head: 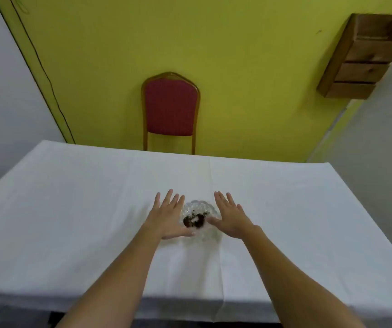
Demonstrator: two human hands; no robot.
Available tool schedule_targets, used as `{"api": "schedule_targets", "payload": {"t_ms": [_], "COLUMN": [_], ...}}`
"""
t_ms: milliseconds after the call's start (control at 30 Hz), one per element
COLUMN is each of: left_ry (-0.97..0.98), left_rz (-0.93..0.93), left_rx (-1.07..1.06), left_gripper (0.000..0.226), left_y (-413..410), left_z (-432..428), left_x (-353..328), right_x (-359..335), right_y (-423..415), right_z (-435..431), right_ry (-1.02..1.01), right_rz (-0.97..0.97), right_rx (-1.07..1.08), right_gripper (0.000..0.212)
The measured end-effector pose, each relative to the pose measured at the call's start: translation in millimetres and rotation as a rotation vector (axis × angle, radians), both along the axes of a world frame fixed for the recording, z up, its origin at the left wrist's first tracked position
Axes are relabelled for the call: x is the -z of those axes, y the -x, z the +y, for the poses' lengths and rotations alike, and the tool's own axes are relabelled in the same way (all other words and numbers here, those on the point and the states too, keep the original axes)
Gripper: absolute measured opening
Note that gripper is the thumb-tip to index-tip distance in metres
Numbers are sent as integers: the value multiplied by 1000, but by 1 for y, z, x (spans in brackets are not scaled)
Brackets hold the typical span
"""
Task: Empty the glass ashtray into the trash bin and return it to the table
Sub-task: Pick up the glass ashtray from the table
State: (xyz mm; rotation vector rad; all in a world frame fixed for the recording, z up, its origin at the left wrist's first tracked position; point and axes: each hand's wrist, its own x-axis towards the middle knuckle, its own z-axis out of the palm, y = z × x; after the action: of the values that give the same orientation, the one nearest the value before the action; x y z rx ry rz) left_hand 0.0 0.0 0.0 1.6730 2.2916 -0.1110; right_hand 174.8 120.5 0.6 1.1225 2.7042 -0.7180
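Observation:
A clear cut-glass ashtray (pixel 199 210) with dark ash and butts in it sits on the white tablecloth (pixel 72 209) near the table's middle. My left hand (pixel 166 216) hovers flat at its left side, fingers spread, thumb by the near rim. My right hand (pixel 229 216) is spread the same way on its right side, thumb close to the rim. Neither hand grips the ashtray. No trash bin is in view.
A red padded chair (pixel 170 110) with a gold frame stands beyond the table's far edge against a yellow wall. A wooden drawer unit (pixel 360 58) hangs on the wall at the upper right. A black cable (pixel 48 76) runs down the left corner.

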Motion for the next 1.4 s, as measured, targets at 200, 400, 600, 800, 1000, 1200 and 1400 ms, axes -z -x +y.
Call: {"api": "schedule_targets", "payload": {"t_ms": [200,400,600,800,1000,1200,1400], "left_ry": [59,56,44,-25,-91,-139,-179], "left_rz": [20,5,-57,-142,-169,-170,-197], "left_rx": [47,50,24,30,66,112,205], "left_gripper": [123,133,136,137,134,132,131], "left_y": [-6,-3,0,5,6,0,-28], "left_z": [6,13,14,15,14,16,37], "left_x": [13,21,25,33,34,29,-5], "right_x": [14,25,32,36,42,35,0], "right_y": [-9,-5,2,10,7,-6,-39], "right_z": [1,1,0,-2,-6,-16,-6], "right_ry": [4,-45,-84,-58,-65,-78,-58], "right_rz": [-89,-118,-119,-48,82,140,135], "right_rx": [-80,-107,-81,-47,24,79,188], "right_gripper": [106,116,124,134,127,123,129]}}
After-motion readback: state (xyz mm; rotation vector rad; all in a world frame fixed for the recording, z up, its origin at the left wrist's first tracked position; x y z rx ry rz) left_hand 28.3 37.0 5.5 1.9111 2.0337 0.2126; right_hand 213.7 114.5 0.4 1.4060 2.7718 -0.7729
